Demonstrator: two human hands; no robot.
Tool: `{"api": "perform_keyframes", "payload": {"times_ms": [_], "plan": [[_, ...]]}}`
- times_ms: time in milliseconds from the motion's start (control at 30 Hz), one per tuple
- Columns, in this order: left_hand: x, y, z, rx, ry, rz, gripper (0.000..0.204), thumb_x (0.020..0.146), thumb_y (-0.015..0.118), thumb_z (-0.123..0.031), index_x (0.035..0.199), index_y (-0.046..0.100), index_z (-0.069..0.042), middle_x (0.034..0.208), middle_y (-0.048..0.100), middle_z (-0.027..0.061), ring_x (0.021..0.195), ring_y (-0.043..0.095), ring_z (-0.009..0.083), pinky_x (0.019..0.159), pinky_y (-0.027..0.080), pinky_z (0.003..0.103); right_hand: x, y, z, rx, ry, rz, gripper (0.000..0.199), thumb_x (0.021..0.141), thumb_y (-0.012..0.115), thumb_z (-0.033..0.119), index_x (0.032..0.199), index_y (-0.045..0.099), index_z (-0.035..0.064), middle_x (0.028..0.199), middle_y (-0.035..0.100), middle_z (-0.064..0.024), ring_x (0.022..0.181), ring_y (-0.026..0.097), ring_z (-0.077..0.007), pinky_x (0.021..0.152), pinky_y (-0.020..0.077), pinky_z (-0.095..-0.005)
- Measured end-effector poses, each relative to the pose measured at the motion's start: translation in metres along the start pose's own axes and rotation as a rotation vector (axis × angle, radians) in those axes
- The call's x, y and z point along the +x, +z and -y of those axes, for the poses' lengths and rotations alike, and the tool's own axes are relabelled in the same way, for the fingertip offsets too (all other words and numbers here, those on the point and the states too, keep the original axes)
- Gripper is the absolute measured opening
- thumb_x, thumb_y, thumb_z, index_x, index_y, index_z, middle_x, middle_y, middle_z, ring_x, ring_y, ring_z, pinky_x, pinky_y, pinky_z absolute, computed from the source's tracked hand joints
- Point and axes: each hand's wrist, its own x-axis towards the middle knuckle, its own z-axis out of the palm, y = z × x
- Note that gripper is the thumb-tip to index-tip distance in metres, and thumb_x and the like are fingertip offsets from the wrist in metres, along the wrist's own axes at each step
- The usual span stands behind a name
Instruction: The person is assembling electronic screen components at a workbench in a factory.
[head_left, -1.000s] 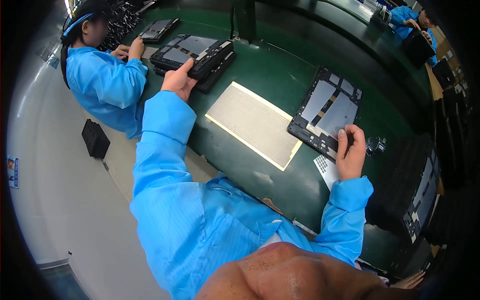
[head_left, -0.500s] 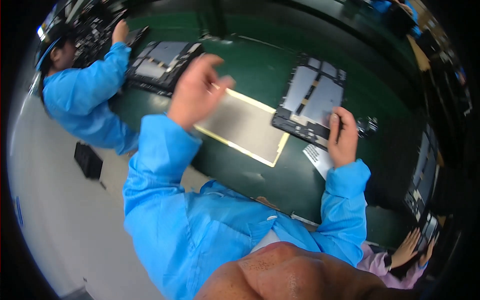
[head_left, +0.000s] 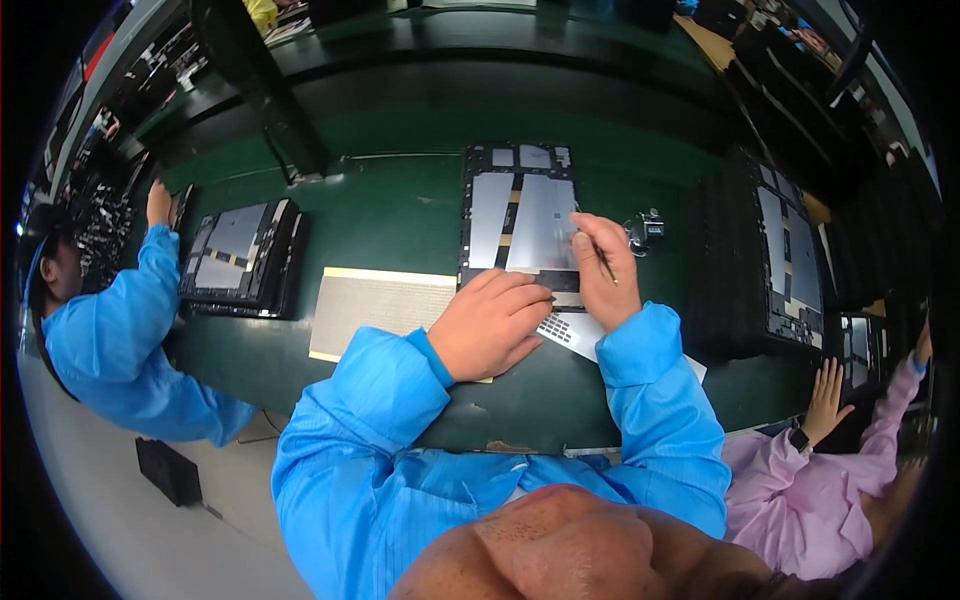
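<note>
A flat tablet-like device [head_left: 540, 215], its silvery inside and black frame exposed, lies upright on the green table before me. A dark strip with tan bands runs down it. My left hand [head_left: 490, 322] bends over its near left corner, fingers pressed together on the edge; what is under them is hidden. My right hand [head_left: 609, 268] is at the near right edge, closed on a slim dark pointed tool [head_left: 605, 262] whose tip points down toward me. Beneath the near end, a white sheet with a dark printed grid [head_left: 570, 329] sticks out.
A grey mat with yellow edging [head_left: 375, 305] lies left. Similar devices are stacked at left [head_left: 228, 250] and in a tall pile at right [head_left: 785, 240]. A small shiny metal object [head_left: 647, 230] sits beyond my right hand. Co-workers sit in blue [head_left: 130, 320] and pink [head_left: 800, 490].
My view has turned. The device now lies straight in front of me, left of where it was. My left hand has come from the left to its near edge; the pointed tool now shows in my right.
</note>
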Motion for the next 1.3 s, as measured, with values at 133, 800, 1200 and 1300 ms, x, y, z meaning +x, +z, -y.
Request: {"api": "perform_keyframes", "payload": {"times_ms": [133,800,1200,1300], "plan": [[0.0,-0.001,0.0,0.015,-0.005,0.02,0.039,0.067,0.071,-0.016,0.103,0.06,-0.005,0.112,0.058,0.009,0.107,0.052,0.0278,0.091,0.042,0.04,-0.002,0.0,-0.005,0.05,0.076,0.053,0.021,0.093,0.052,0.012,0.111,0.059,0.0036,0.106,0.054,-0.0119,0.091,0.056,-0.0207,0.078,0.0468,-0.0281],[-0.001,-0.003,-0.001,0.015,0.0,0.016,0.04,0.066,0.071,-0.014,0.104,0.06,-0.005,0.112,0.058,0.0093,0.106,0.052,0.029,0.091,0.042,0.04,0.0,-0.001,0.005,-0.038,-0.016,0.1,0.02,0.091,0.055,0.012,0.108,0.059,0.0024,0.107,0.053,-0.015,0.092,0.057,-0.0257,0.077,0.049,-0.0313],[-0.003,-0.001,0.0,0.019,-0.001,0.012,0.041,0.067,0.071,-0.015,0.105,0.06,-0.004,0.113,0.058,0.0094,0.108,0.052,0.028,0.092,0.041,0.041,0.0,-0.002,0.005,-0.089,-0.037,0.133,0.021,0.091,0.055,0.012,0.11,0.059,0.0043,0.105,0.055,-0.0151,0.092,0.057,-0.028,0.078,0.048,-0.0326],[-0.003,-0.001,0.0,0.02,0.002,0.011,0.041,0.067,0.071,-0.016,0.105,0.06,-0.005,0.113,0.059,0.0093,0.108,0.052,0.0279,0.092,0.042,0.041,0.0,-0.002,0.004,-0.089,-0.035,0.142,0.021,0.091,0.054,0.012,0.11,0.058,0.0041,0.105,0.055,-0.0154,0.092,0.057,-0.0286,0.078,0.048,-0.0328]]}}
